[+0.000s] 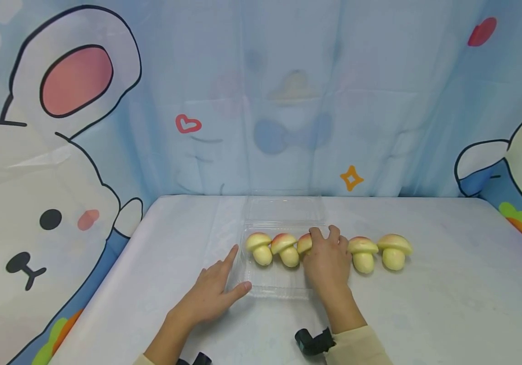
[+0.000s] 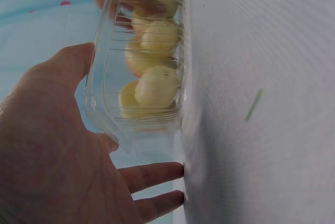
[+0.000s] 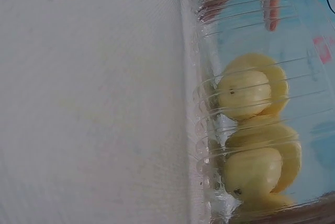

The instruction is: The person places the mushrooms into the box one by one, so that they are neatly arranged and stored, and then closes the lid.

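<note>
We see the left hand (image 1: 217,294) spread, its thumb and forefinger at the left side of a clear plastic box (image 1: 274,291). The right hand (image 1: 329,261) curls its fingers round a mushroom (image 1: 304,244) inside, partly hiding it. We count five mushrooms (image 1: 394,252) in view — three in a row in the box, two on the white table (image 1: 461,284) to its right — pale yellow, plump-stemmed, several caps blushed red. Behind hangs a blue cartoon curtain (image 1: 379,61).
</note>
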A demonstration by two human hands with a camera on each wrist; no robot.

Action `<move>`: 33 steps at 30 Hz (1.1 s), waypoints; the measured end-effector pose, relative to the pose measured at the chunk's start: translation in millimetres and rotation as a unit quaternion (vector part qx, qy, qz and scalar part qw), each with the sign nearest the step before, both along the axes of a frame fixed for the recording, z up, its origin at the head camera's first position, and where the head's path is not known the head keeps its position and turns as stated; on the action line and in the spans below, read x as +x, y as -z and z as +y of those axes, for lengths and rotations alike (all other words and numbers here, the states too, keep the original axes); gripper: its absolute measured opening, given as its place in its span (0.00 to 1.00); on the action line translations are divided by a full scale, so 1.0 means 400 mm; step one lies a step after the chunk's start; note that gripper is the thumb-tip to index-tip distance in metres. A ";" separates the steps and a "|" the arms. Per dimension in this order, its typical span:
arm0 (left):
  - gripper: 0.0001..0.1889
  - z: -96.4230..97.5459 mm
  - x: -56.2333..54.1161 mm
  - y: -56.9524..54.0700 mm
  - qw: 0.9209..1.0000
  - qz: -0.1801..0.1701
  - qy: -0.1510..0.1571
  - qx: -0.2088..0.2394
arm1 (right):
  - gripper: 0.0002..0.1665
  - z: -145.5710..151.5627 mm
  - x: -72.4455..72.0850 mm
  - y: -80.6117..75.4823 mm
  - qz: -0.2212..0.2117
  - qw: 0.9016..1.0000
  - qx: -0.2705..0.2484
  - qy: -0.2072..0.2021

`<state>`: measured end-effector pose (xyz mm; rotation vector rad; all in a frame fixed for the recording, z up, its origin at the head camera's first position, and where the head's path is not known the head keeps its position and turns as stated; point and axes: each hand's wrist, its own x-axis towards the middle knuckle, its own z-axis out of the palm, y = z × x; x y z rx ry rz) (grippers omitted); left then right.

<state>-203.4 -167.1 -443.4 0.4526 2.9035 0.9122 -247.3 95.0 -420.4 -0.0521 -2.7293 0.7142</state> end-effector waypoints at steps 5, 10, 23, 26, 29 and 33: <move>0.46 0.000 -0.001 0.002 1.000 -0.002 0.000 0.003 | 0.35 0.004 0.000 -0.005 -0.018 1.000 -0.003 -0.008; 0.46 0.001 -0.002 0.001 1.000 -0.002 -0.001 0.004 | 0.38 0.010 0.002 -0.016 -0.034 0.999 -0.008 -0.018; 0.46 0.004 0.002 -0.003 1.000 0.005 0.001 0.000 | 0.40 0.035 0.007 -0.054 -0.047 0.998 -0.018 -0.048; 0.46 0.003 0.002 -0.002 1.000 0.005 -0.001 0.001 | 0.40 0.038 0.012 -0.072 -0.037 0.998 -0.020 -0.050; 0.45 0.002 0.002 -0.001 1.000 0.005 -0.001 0.002 | 0.39 0.042 0.020 -0.090 -0.026 0.998 -0.029 -0.051; 0.46 0.002 0.000 -0.001 1.000 0.006 0.000 0.002 | 0.39 0.051 0.029 -0.115 -0.019 0.998 -0.047 -0.047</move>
